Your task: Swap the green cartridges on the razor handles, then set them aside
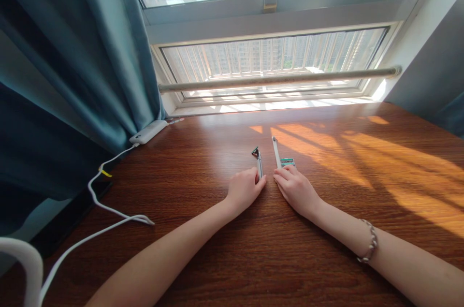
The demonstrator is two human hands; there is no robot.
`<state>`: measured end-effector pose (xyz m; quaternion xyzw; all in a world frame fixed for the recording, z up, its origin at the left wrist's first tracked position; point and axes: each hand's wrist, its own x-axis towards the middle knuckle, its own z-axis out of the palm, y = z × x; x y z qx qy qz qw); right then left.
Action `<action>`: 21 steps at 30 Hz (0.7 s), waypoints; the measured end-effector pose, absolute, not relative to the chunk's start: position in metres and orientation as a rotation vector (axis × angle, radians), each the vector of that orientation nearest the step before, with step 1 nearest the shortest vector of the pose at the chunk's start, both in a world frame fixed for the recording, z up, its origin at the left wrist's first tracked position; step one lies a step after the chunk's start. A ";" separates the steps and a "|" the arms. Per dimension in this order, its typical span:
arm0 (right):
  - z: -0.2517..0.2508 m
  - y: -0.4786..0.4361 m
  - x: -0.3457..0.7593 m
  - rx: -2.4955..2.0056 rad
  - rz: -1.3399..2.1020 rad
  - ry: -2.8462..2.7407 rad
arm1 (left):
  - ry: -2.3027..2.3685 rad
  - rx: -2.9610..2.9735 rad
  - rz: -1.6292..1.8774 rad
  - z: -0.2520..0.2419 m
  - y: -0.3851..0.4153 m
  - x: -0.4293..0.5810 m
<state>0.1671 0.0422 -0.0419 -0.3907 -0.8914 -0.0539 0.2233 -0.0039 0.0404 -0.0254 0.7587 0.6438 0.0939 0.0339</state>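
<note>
In the head view, my left hand [245,190] is closed around the handle of a razor [259,164]. The razor's dark head points up and tilts left. Just to the right, my right hand [296,190] rests low over the table, its fingers bent together on the near end of a slim white stick [276,152] with a small grey tip. What this stick is I cannot make out. A small flat pack with green strips [287,162], perhaps razor blades, lies beside the stick, partly covered by my right fingers. The two hands are a little apart.
Both forearms lie over a brown wood-grain table [203,258]. At the left, a white power strip [148,132] with a white cable [97,200] lies by a blue curtain [108,46]. A window with a rail [275,79] stands behind; sunlight falls at the right.
</note>
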 end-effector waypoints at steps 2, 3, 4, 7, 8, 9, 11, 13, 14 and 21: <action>-0.040 0.040 0.165 -1.036 -0.122 -2.440 | 1.985 2.333 0.264 -0.025 0.040 -0.003; -0.040 0.039 0.164 -1.002 -0.098 -2.432 | 1.989 2.335 0.252 -0.026 0.040 -0.003; -0.039 0.038 0.163 -0.963 -0.072 -2.427 | 1.992 2.338 0.243 -0.026 0.040 -0.003; -0.037 0.036 0.160 -0.883 -0.004 -2.428 | 1.984 2.365 0.241 -0.027 0.039 -0.003; -0.037 0.035 0.160 -0.878 0.018 -2.423 | 1.979 2.374 0.248 -0.028 0.039 -0.003; -0.036 0.035 0.160 -0.879 0.049 -2.409 | 1.975 2.383 0.255 -0.028 0.039 -0.003; -0.035 0.034 0.160 -0.892 0.156 -2.339 | 1.979 2.395 0.275 -0.027 0.037 -0.004; -0.035 0.032 0.159 -0.952 0.365 -2.162 | 1.979 2.422 0.336 -0.027 0.034 -0.004; -0.034 0.031 0.158 -0.987 0.510 -2.041 | 1.966 2.449 0.380 -0.027 0.032 -0.004; -0.036 0.028 0.147 -0.945 1.341 -1.302 | 1.728 2.733 0.635 -0.033 0.019 -0.002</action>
